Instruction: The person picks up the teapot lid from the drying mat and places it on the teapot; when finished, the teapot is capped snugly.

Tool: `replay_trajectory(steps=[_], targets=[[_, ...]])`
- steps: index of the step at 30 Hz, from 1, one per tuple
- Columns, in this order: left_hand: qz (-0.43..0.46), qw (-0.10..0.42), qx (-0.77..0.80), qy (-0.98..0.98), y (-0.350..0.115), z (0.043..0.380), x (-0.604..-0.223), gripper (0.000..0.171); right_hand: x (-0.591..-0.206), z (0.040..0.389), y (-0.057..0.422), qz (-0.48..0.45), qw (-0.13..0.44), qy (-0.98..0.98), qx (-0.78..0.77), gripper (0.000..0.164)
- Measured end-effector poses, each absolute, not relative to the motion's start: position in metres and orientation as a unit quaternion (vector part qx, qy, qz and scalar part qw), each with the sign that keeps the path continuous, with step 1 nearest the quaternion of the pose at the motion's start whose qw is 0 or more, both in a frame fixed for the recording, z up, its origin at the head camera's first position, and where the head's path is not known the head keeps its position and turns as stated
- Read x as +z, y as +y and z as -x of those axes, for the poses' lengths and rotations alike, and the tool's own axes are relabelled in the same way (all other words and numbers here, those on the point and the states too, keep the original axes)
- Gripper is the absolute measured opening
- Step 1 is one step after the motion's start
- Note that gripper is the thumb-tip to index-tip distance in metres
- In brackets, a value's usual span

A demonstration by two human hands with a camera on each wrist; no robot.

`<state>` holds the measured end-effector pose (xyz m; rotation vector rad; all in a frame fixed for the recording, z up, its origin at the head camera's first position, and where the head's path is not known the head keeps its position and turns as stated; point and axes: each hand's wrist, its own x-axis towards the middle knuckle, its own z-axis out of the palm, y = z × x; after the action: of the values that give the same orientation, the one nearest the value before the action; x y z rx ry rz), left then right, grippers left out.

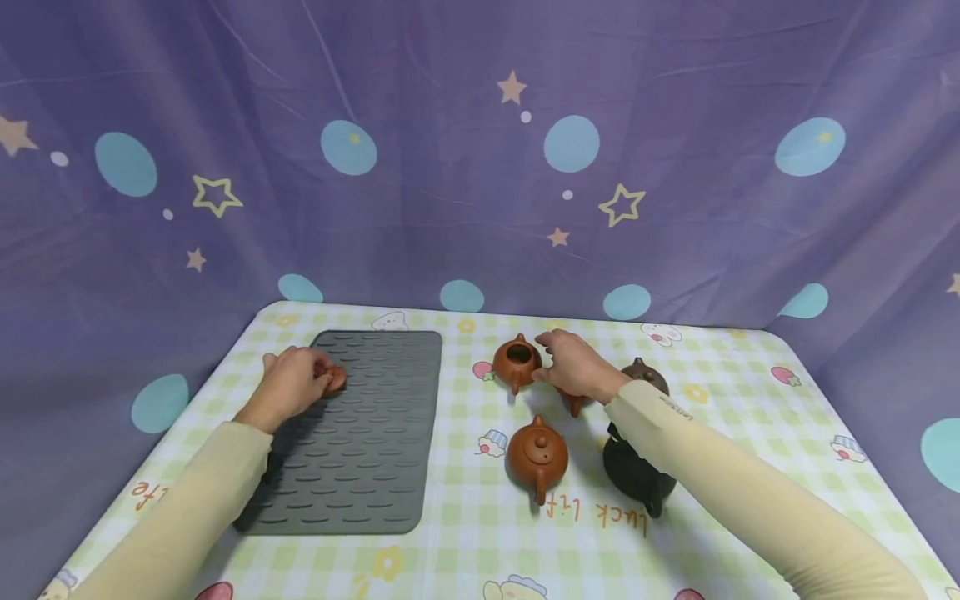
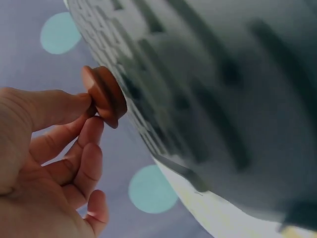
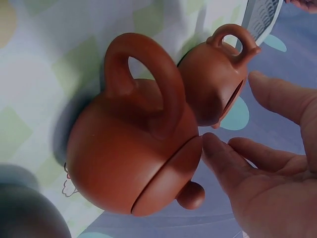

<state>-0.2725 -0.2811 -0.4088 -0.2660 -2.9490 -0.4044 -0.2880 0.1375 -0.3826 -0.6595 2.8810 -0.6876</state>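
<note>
My left hand (image 1: 288, 385) pinches a small reddish-brown teapot lid (image 2: 105, 95) between thumb and fingers. The lid is tilted on its edge, close over the left part of a grey ribbed mat (image 1: 375, 442). On the right, my right hand (image 1: 574, 365) holds nothing, its thumb and fingers spread. Its fingertips are near a lidless clay teapot (image 1: 517, 373), whose dark opening faces up. Below that hand stands a lidded clay teapot (image 3: 124, 148), partly hidden by it in the head view; the fingertips come right up to its lid in the right wrist view.
Nearer the front stands another lidded clay teapot (image 1: 537, 458). A black teapot (image 1: 633, 477) and a dark brown teapot (image 1: 649, 378) are partly covered by the right sleeve. A checked cloth (image 1: 465, 500) covers the table, with a purple curtain (image 1: 465, 225) behind.
</note>
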Motion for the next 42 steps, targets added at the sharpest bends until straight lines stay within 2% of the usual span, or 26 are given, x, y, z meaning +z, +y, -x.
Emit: replay_trajectory(steps=[3,8,14,20,33,42], targets=[[0.109,0.095,-0.152,-0.978,-0.272,0.273,-0.405,0.002,-0.383,0.288,0.137,0.219,0.054,0.946,-0.233,0.059],[0.150,0.120,-0.181,-0.964,-0.254,0.276,-0.400,0.015,-0.383,0.288,0.136,0.219,0.059,0.945,-0.235,0.060],[0.190,0.154,-0.178,-0.953,-0.228,0.281,-0.391,0.004,-0.385,0.289,0.134,0.224,0.053,0.946,-0.230,0.059],[0.222,0.163,-0.185,-0.943,-0.200,0.284,-0.383,0.003,-0.387,0.290,0.131,0.221,0.049,0.947,-0.229,0.058],[0.285,0.182,-0.179,-0.924,-0.148,0.296,-0.384,0.006,-0.389,0.288,0.127,0.216,0.048,0.945,-0.242,0.043],[0.311,0.182,-0.164,-0.918,-0.109,0.304,-0.384,0.007,-0.389,0.291,0.124,0.198,0.060,0.954,-0.217,0.047]])
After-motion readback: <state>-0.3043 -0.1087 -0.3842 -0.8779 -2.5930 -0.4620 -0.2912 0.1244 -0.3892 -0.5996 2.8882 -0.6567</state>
